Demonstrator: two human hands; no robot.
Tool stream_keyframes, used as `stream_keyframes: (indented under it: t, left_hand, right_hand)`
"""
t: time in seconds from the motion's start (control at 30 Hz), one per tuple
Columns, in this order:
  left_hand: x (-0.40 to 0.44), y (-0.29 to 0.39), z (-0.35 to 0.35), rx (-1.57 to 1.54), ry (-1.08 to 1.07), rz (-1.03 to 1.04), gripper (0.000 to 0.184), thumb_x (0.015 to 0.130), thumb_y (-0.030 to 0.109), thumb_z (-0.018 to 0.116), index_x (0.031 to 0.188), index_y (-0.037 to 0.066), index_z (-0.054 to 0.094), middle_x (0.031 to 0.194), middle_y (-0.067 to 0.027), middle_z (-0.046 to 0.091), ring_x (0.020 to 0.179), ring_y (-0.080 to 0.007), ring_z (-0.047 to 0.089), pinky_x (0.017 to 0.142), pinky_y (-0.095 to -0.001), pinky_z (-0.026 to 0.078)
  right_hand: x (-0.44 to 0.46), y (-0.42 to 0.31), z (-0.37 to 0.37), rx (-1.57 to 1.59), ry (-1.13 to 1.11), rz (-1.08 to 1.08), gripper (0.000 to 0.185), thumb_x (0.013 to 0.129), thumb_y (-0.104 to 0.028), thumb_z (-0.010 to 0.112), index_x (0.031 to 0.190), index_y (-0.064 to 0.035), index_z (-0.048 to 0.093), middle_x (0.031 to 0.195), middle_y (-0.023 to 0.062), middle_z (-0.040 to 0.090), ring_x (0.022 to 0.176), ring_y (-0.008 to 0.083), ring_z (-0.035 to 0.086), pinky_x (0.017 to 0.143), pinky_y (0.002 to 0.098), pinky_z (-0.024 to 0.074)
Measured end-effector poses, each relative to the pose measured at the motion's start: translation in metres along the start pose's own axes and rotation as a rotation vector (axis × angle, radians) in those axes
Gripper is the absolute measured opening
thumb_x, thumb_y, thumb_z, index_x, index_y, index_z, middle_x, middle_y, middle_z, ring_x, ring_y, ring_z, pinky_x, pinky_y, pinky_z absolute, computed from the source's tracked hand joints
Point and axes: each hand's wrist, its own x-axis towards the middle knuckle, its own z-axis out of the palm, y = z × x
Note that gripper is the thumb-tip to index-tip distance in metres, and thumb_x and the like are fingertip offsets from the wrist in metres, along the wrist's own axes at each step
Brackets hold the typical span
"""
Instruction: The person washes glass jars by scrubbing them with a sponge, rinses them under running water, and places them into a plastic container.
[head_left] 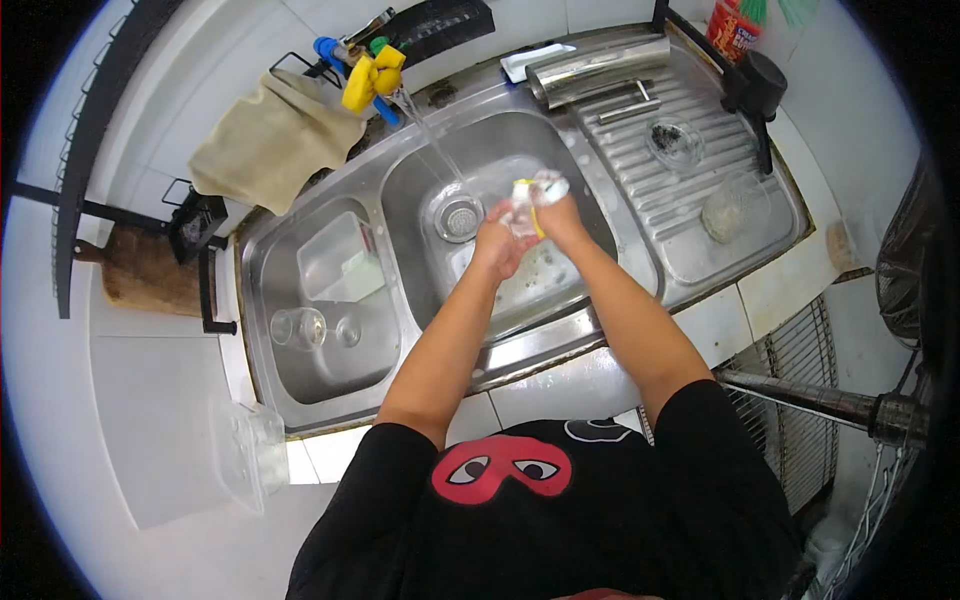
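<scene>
Over the large sink basin (400, 215), both of my hands are close together around a foamy white-and-yellow thing (523, 192), perhaps a sponge or a small container; its kind is too blurred to tell. My left hand (500, 248) is closed against its lower left side. On the right side, my right hand (560, 220) grips it, with white foam around the fingers. Water runs from the yellow-handled tap (375, 78) toward the round drain strainer (459, 219), left of my hands.
In the left basin lie a clear plastic container (325, 265) and a clear cup (298, 328). The ridged drainboard (640, 165) holds a metal cylinder (600, 72) and clear bowls (675, 143). A beige cloth (275, 140) hangs behind the left basin, near a wooden board (150, 270).
</scene>
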Motion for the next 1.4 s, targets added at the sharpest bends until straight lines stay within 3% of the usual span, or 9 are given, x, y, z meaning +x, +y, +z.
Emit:
stream_keyframes:
  t: [0.07,0.17,0.43,0.5,0.83,1.17,1.27,1.33,1.4]
  left_hand:
    - [0.006,0.005,0.009,0.000,0.180,0.021,0.022,0.092,0.023,0.041,0.103,0.008,0.051,0.100,-0.0095,0.056,0.095,-0.0254,0.055,0.079,-0.0429,0.046]
    - [0.028,0.013,-0.009,-0.269,-0.082,-0.125,0.036,0.094,0.031,0.029,0.105,0.005,0.051,0.101,-0.0143,0.056,0.097,-0.0300,0.054,0.086,-0.0453,0.043]
    - [0.036,0.004,-0.011,-0.096,0.147,0.187,0.036,0.095,0.035,0.029,0.102,0.007,0.051,0.091,-0.0078,0.056,0.087,-0.0238,0.055,0.083,-0.0358,0.045]
    - [0.037,-0.012,-0.023,0.037,0.272,0.402,0.043,0.094,0.039,0.028,0.101,0.005,0.052,0.095,-0.0107,0.058,0.087,-0.0247,0.057,0.079,-0.0377,0.047]
    - [0.032,0.009,-0.027,0.114,0.114,0.117,0.032,0.092,0.025,0.038,0.113,0.002,0.046,0.100,-0.0136,0.056,0.082,-0.0281,0.058,0.073,-0.0412,0.049]
    - [0.098,0.076,-0.026,-0.123,0.435,0.042,0.032,0.088,0.030,0.045,0.106,0.004,0.049,0.094,-0.0147,0.055,0.079,-0.0308,0.057,0.069,-0.0407,0.050]
    - [0.100,0.012,-0.054,1.034,0.167,0.487,0.034,0.084,0.032,0.053,0.103,0.004,0.053,0.105,-0.0169,0.052,0.083,-0.0319,0.057,0.074,-0.0351,0.048]
    - [0.068,-0.005,-0.044,1.502,-0.242,0.207,0.035,0.079,0.027,0.056,0.109,0.008,0.052,0.113,-0.0170,0.050,0.101,-0.0289,0.052,0.077,-0.0354,0.047]
    - [0.035,-0.027,-0.044,1.979,-0.417,0.570,0.034,0.076,0.022,0.058,0.108,0.011,0.055,0.100,-0.0157,0.058,0.090,-0.0288,0.057,0.080,-0.0372,0.047]
  right_hand:
    - [-0.012,0.005,0.014,0.250,-0.200,0.078,0.025,0.083,-0.023,0.053,0.094,-0.0011,0.057,0.084,0.0155,0.063,0.080,0.0237,0.062,0.067,0.0346,0.0468]
    - [-0.029,-0.044,-0.005,-0.108,-0.280,-0.197,0.020,0.080,-0.018,0.052,0.091,-0.0026,0.059,0.088,0.0189,0.061,0.081,0.0323,0.059,0.069,0.0371,0.0458]
    - [-0.019,-0.026,-0.002,-0.309,-0.334,-0.623,0.014,0.073,-0.010,0.054,0.083,-0.0029,0.060,0.090,0.0205,0.059,0.082,0.0373,0.056,0.070,0.0414,0.0449]
    - [-0.031,-0.039,-0.008,-0.343,-0.445,-0.576,0.015,0.072,-0.008,0.054,0.084,-0.0032,0.060,0.089,0.0200,0.059,0.081,0.0369,0.056,0.071,0.0406,0.0454]
    - [-0.030,-0.029,0.006,-0.295,-0.356,-0.527,0.016,0.070,-0.009,0.058,0.085,-0.0052,0.061,0.084,0.0174,0.061,0.080,0.0341,0.058,0.069,0.0386,0.0458]
    - [0.013,-0.005,-0.026,0.150,-0.043,0.179,0.030,0.068,-0.018,0.063,0.093,-0.0017,0.062,0.087,0.0146,0.064,0.081,0.0255,0.061,0.069,0.0338,0.0462]
    - [0.011,-0.010,-0.030,0.125,-0.044,0.175,0.032,0.067,-0.017,0.063,0.095,-0.0014,0.061,0.088,0.0158,0.064,0.083,0.0265,0.061,0.070,0.0342,0.0463]
    - [0.009,-0.014,-0.029,0.063,-0.051,0.136,0.033,0.067,-0.017,0.063,0.096,-0.0012,0.061,0.089,0.0164,0.063,0.084,0.0271,0.061,0.071,0.0345,0.0464]
    - [0.006,-0.015,-0.026,-0.001,-0.051,0.092,0.034,0.066,-0.018,0.063,0.096,-0.0009,0.061,0.090,0.0168,0.063,0.086,0.0277,0.061,0.072,0.0348,0.0464]
